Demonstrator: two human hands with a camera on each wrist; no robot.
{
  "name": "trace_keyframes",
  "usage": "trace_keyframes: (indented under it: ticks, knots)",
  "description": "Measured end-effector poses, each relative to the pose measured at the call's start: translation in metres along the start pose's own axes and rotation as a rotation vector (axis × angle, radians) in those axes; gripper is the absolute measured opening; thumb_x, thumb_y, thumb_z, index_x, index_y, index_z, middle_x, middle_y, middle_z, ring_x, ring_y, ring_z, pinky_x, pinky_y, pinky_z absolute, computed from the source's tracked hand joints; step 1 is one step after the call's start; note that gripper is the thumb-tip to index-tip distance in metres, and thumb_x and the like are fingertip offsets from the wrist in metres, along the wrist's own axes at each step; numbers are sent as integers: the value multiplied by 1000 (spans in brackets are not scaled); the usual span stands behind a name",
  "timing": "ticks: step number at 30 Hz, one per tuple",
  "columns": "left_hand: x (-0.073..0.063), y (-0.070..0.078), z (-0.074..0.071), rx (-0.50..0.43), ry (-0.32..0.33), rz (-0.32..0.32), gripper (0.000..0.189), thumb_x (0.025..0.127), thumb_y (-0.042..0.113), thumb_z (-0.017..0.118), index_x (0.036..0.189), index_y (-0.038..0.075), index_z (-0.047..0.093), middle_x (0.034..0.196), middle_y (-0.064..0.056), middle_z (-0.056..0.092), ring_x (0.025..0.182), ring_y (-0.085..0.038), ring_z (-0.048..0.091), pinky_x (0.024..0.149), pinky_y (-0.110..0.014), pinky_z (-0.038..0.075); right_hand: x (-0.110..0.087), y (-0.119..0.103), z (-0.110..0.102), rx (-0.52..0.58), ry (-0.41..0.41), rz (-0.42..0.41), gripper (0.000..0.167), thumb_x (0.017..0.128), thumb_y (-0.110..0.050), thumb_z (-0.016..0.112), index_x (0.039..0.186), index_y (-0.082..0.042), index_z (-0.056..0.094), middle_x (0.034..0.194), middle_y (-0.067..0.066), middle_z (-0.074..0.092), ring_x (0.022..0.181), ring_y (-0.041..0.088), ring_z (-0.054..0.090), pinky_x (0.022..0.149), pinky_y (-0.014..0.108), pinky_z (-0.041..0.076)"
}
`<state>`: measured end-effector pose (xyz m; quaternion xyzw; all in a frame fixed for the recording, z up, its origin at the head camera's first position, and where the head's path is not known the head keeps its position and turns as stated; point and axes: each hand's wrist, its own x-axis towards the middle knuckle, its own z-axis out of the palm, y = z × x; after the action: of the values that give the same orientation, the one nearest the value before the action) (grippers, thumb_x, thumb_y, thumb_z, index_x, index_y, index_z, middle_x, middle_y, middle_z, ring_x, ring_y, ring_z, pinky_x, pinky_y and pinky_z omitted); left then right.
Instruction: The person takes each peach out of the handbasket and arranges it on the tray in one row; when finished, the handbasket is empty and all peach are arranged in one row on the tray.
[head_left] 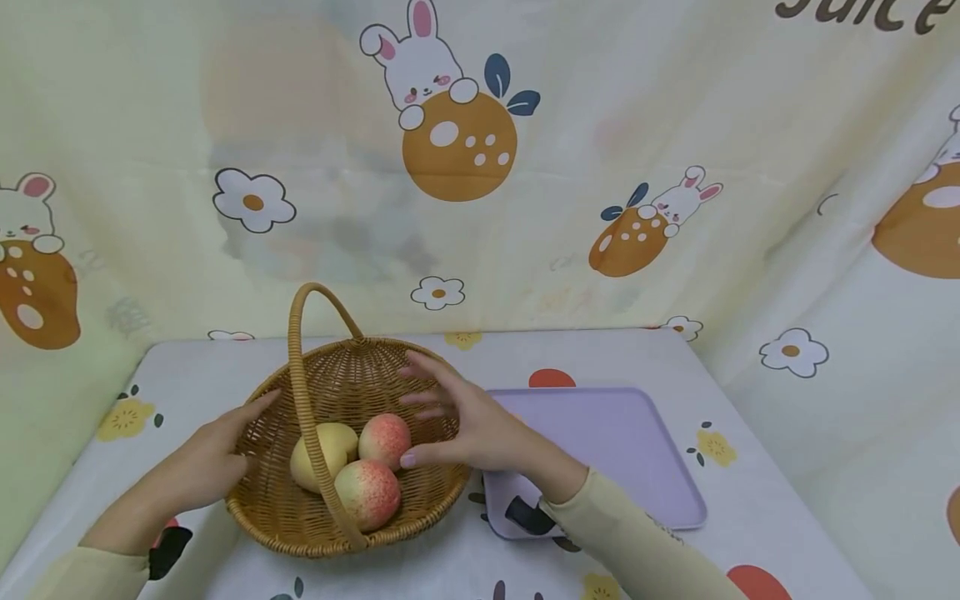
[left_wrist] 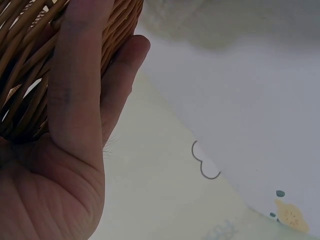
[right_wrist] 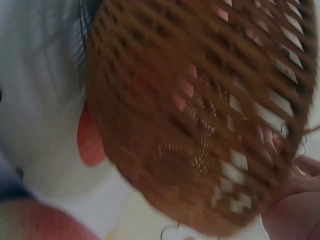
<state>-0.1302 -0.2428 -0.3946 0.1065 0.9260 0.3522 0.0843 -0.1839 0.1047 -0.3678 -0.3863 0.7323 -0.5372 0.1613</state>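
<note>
A wicker basket [head_left: 285, 546] with an arched handle [head_left: 298, 375] stands on the table. Inside lie a yellow peach-shaped fruit [head_left: 336, 446] and two red-speckled peaches [head_left: 386, 440]. My left hand [head_left: 213, 458] grips the basket's left side, its thumb at the rim. In the left wrist view, fingers [left_wrist: 75, 85] lie along the outside of the weave. With fingers spread, my right hand [head_left: 468, 421] is over the basket's right side, thumb beside the peaches; it holds nothing. The right wrist view shows the basket wall [right_wrist: 165, 110] blurred and close, partly hiding this hand.
To the right of the basket lies a shallow purple tray [head_left: 592, 433], partly under my right forearm. A white printed cloth [head_left: 750, 500] covers the table. Behind it hangs a curtain [head_left: 540, 250] with rabbits and flowers.
</note>
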Motion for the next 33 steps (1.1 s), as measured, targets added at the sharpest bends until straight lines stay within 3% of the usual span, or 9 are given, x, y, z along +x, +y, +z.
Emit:
trace_keyframes:
  ticks: [3,8,16,21,28,33]
  knots:
    - [0,0,1,-4,-2,-2,85,78,-13,53,158,-3,24,153,-38,30,139,-58,29,105,-72,30,4,-2,12,-120,-72,26,102,83,-25,85,162,-28,20,156,-6,40,131,17,54,108,40,45]
    - [0,-1,1,-1,-2,-10,85,79,-12,54,158,-3,24,153,-39,30,138,-59,29,104,-72,31,13,-2,29,-447,-217,23,97,86,-41,80,161,-16,25,146,-2,53,130,5,50,109,27,39]
    - [-2,-1,1,0,8,-2,86,78,-13,53,158,-2,25,153,-37,31,139,-58,28,105,-73,30,23,-1,46,-677,-399,-1,74,85,-44,80,147,-12,53,140,-4,57,128,3,49,105,20,39]
    - [-2,0,1,10,12,-5,86,79,-12,54,159,0,24,153,-37,31,139,-58,29,104,-73,31,25,2,54,-756,-410,-27,72,81,-42,84,142,-14,58,135,-6,60,125,3,50,104,18,39]
    - [-2,0,2,2,9,-4,85,82,-11,56,159,0,23,153,-38,31,138,-58,29,104,-73,31,22,2,60,-837,-349,8,75,73,-48,88,137,-20,61,126,-8,56,116,3,52,96,19,44]
    - [-2,1,4,5,6,-13,85,82,-11,56,159,-1,23,153,-39,30,138,-59,28,103,-74,32,19,3,61,-832,-290,-39,59,73,-48,88,123,-24,69,114,-9,54,103,1,51,86,13,44]
